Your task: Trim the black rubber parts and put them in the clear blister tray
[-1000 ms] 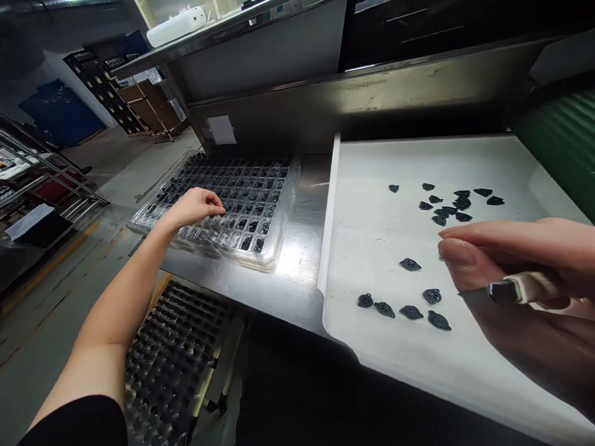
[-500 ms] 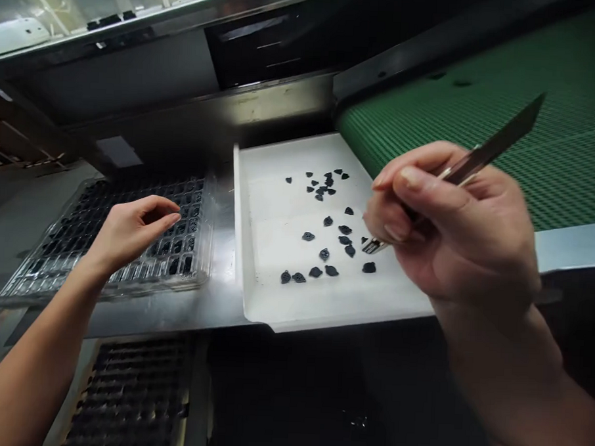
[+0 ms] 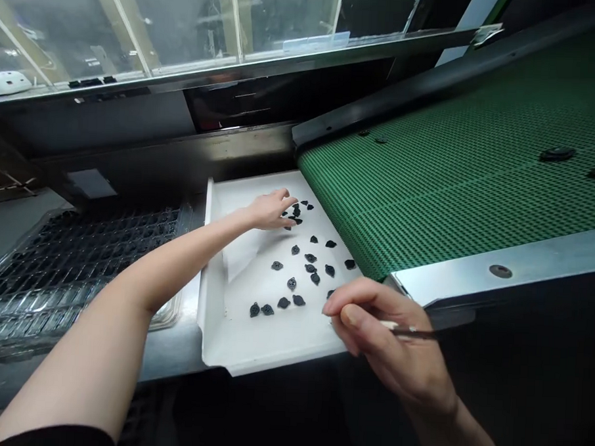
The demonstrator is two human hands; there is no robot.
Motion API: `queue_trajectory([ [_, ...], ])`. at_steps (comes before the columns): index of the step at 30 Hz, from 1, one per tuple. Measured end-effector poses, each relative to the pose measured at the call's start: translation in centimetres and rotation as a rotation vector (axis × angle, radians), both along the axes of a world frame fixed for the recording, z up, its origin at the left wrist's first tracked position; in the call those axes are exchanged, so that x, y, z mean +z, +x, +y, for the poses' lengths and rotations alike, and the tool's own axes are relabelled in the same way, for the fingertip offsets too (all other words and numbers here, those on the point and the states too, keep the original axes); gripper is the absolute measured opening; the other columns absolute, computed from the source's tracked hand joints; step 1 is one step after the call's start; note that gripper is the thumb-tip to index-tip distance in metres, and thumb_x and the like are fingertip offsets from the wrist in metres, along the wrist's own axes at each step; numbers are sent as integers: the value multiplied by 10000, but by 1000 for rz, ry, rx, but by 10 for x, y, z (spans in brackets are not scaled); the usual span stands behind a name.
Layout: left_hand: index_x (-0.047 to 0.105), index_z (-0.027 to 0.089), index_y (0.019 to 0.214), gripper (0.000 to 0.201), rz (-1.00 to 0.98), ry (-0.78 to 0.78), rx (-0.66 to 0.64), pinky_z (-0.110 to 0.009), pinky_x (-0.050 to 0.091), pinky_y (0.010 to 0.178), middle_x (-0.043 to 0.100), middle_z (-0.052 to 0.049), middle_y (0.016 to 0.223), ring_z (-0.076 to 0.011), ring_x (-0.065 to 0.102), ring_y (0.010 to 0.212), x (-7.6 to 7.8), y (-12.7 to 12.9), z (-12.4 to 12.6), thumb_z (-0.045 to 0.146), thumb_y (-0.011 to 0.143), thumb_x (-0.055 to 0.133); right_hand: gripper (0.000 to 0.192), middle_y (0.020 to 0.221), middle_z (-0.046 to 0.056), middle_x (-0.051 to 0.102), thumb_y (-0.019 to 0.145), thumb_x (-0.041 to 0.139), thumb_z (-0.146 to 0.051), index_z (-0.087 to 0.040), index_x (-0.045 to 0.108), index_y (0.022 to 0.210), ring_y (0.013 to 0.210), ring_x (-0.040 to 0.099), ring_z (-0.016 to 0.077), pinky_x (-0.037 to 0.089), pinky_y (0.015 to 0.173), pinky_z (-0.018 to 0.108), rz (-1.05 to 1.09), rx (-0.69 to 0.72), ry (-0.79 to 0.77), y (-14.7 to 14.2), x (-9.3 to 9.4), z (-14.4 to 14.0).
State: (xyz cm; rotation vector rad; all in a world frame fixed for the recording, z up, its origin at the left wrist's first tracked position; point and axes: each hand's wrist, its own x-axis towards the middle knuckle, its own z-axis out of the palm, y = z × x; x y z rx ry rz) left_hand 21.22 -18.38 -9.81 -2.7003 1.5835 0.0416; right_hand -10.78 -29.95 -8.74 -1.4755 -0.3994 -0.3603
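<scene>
Black parts (image 3: 296, 262) lie scattered in the white tray (image 3: 252, 349) beside the green belt (image 3: 452, 170). Your left hand (image 3: 271, 210) reaches to the far cluster, fingertips on the parts there; whether its grip has closed on one I cannot tell. Your right hand (image 3: 388, 342) pinches tweezers (image 3: 418, 332) over the tray's near right corner. A clear compartment tray (image 3: 54, 265) sits left on the worktop.

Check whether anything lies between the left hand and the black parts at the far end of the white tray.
Nothing visible does: the left hand is over the white tray, fingertips at the cluster of black parts.
</scene>
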Motion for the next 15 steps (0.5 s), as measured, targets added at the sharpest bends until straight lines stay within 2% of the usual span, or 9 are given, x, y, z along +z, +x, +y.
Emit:
queue_trajectory([
  [3, 408, 216, 1723, 794, -15, 17, -91, -521, 476, 1225, 321, -215, 1766, -401, 419, 1573, -28, 21, -41, 674, 1081, 504, 152, 690, -19, 536, 1149, 595, -236, -249, 745, 1131, 605, 517, 63, 425, 565, 149, 11, -17, -8, 1, -5, 0],
  [6, 509, 188, 1664, 719, -42, 19, -167, -537, 417, 1282, 432, -211, 1699, -381, 452, 1542, -53, 32, -69, 643, 1112, 434, 152, 702, -23, 548, 1148, 593, -243, -253, 743, 1132, 603, 522, 62, 435, 569, 153, 8, -2, 18, -1, -7, -1],
  [8, 578, 164, 1595, 662, -71, -4, -188, -521, 384, 1301, 518, -206, 1614, -349, 490, 1494, -64, 34, -77, 580, 1144, 331, 150, 720, -22, 568, 1140, 600, -245, -266, 748, 1136, 604, 533, 61, 438, 566, 160, 0, -28, 0, -5, -9, -3],
  [11, 597, 145, 1526, 665, -116, -31, -187, -490, 417, 1241, 556, -194, 1533, -315, 540, 1385, -69, 34, -64, 539, 1155, 211, 150, 798, -19, 643, 1114, 614, -236, -287, 749, 1155, 625, 571, 63, 451, 569, 176, -29, -84, -72, -11, -11, -5],
  [15, 636, 151, 1372, 600, -162, 51, -154, -492, 487, 1024, 583, -206, 1415, -329, 573, 1223, -57, 37, -12, 511, 1147, 212, 147, 792, -18, 650, 1070, 621, -180, -246, 728, 1148, 634, 563, 77, 430, 577, 223, -140, -102, -100, -12, -7, -2],
])
